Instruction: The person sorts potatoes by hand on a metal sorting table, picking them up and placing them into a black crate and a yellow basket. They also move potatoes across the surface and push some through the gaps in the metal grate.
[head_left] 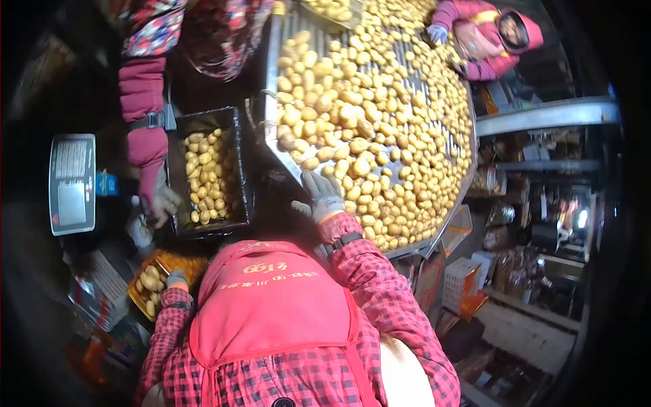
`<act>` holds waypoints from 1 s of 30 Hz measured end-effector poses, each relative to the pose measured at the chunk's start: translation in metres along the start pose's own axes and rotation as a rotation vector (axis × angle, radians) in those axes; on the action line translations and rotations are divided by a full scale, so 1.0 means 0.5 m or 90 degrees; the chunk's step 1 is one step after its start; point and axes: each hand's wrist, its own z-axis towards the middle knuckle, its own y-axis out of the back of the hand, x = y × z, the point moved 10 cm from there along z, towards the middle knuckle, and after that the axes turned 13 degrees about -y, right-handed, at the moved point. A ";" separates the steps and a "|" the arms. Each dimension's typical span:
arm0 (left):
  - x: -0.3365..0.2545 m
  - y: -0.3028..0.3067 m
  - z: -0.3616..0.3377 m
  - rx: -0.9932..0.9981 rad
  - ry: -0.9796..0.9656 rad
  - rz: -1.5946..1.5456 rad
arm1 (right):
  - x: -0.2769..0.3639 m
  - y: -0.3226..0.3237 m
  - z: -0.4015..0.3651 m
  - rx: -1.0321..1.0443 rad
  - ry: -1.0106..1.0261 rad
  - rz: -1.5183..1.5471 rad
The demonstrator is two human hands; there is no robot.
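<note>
My left hand [178, 279], in a grey glove, is at the near edge of a small yellow basket [140, 298] and appears closed on its rim. Several potatoes [150, 279] lie in that basket. My right hand [323, 197], also gloved in grey, is open with fingers spread at the metal edge of the sorting table [290, 161]. Loose potatoes [369, 197] cover much of the table just beyond the fingers; I see none held in this hand.
A black-lined crate [239, 169] of potatoes stands left of the table, with a co-worker's gloved hand [163, 202] at its side. A digital scale [72, 183] is at far left. Another person [478, 41] works across the table. A metal beam [542, 115] and white crate [460, 285] are right.
</note>
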 end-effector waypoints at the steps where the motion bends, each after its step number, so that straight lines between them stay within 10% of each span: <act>1: 0.047 -0.019 0.032 0.025 0.040 -0.066 | -0.031 0.010 -0.016 -0.035 -0.012 -0.021; 3: -0.005 -0.109 0.015 0.092 0.112 -0.092 | -0.104 0.030 -0.056 -0.098 -0.032 -0.068; 4: -0.020 -0.147 0.014 0.140 0.139 -0.056 | -0.144 0.046 -0.040 0.230 -0.195 -0.125; 5: -0.034 -0.176 0.001 0.180 0.167 -0.023 | -0.229 0.022 -0.065 0.265 -0.261 -0.001; 8: -0.219 -0.297 -0.067 0.323 -0.214 0.195 | -0.346 0.039 -0.136 0.053 -0.198 -0.139; 14: -0.492 -0.485 -0.205 0.345 -0.357 0.324 | -0.431 0.103 -0.101 0.005 -0.396 0.020; 24: -0.793 -0.791 -0.444 0.515 -0.538 0.272 | -0.280 0.096 -0.031 -0.212 -0.025 -0.017; 27: -0.767 -0.808 -0.472 0.558 -0.447 0.200 | -0.297 0.046 -0.046 0.084 -0.025 0.006; 28: -0.778 -0.814 -0.499 0.545 -0.399 0.209 | -0.274 0.077 -0.014 0.407 -0.101 -0.127; 30: -0.777 -0.836 -0.515 0.572 -0.390 0.171 | -0.269 0.151 0.059 0.090 -0.062 -0.005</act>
